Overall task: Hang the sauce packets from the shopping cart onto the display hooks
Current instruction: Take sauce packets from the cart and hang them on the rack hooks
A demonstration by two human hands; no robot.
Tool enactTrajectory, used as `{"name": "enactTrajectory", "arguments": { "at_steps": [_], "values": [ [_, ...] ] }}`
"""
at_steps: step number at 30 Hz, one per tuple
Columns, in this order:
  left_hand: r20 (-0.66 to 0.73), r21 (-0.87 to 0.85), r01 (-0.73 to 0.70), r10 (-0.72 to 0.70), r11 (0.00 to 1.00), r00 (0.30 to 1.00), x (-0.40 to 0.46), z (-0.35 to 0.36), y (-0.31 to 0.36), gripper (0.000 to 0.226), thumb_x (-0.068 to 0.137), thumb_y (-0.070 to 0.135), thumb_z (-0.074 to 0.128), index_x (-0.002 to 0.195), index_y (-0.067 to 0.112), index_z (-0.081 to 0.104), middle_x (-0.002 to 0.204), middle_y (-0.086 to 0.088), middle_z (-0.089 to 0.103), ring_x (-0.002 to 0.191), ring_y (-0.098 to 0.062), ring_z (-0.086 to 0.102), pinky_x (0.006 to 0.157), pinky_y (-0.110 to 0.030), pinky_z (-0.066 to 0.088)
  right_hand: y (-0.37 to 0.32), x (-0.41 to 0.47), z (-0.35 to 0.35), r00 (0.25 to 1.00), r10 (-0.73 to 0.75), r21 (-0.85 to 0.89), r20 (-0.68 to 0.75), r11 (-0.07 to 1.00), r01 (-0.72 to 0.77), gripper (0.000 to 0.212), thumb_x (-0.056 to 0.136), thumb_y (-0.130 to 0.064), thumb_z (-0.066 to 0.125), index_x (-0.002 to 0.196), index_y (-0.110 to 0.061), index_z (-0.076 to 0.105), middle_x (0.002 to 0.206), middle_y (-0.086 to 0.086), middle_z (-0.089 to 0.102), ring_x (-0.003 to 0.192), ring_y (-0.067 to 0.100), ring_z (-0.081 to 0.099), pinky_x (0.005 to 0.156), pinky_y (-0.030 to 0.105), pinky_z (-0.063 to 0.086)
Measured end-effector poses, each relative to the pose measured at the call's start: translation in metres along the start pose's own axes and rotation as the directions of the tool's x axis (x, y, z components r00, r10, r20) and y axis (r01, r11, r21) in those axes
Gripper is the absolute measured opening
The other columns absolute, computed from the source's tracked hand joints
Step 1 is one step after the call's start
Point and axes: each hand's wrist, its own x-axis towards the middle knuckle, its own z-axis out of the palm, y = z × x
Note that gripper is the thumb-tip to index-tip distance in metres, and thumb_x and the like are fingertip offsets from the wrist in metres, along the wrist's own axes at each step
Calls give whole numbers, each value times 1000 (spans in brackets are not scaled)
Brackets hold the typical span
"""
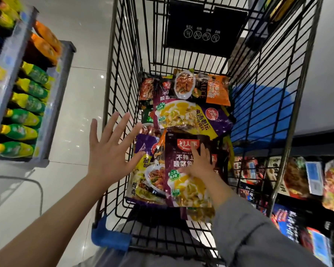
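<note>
Dark purple sauce packet (pixel 183 170), topmost in shopping cart (pixel 123 74), long axis toward the person: touched by right hand (pixel 197 166), fingers flat. Left hand (pixel 110 151) spread wide, empty, farther left.

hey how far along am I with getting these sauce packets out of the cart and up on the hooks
Done: packets on the display at right look hung already; whether they came from this cart can't be told. In hand: your right hand lies on the dark packet on top of the pile, not lifted yet; your left hand is spread open over the cart's side. Left: several packets still sit in the shopping cart.
</note>
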Motion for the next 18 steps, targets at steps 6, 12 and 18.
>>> {"name": "enactTrajectory", "arguments": {
  "at_steps": [6, 12, 18],
  "values": [
    [-12, -36, -12, 11, 999, 1000, 0, 2, 0, 65, 85, 60, 47, 140, 26, 43, 151, -7, 32, 142, -27, 23, 111, -60, 15, 34, -38, 32, 1000, 26, 7, -17, 1000, -26, 105, 74, -61, 64, 147, -36, -7, 156, 5, -17, 143, 32, -12, 111, 60, 18],
    [-13, -37, -12, 11, 999, 1000, 0, 1, 0, 66, 84, 61, 46, 140, 26, 43, 151, -7, 33, 143, -28, 20, 110, -61, 17, 42, -65, 42, 993, 106, -3, -60, 994, -106, 94, 83, -56, 58, 148, -36, -7, 158, 7, -11, 144, 34, -1, 112, 53, 23],
    [2, -21, -1, 1, 1000, 1000, -1, 0, 2, 67, 84, 62, 45, 141, 28, 41, 151, -6, 32, 143, -26, 18, 111, -60, 15, 30, -26, -8, 1000, 13, -164, -9, 986, -14, 119, 67, -52, 77, 149, -31, -6, 157, 4, -12, 144, 31, -4, 113, 54, 17]
  ]
}}
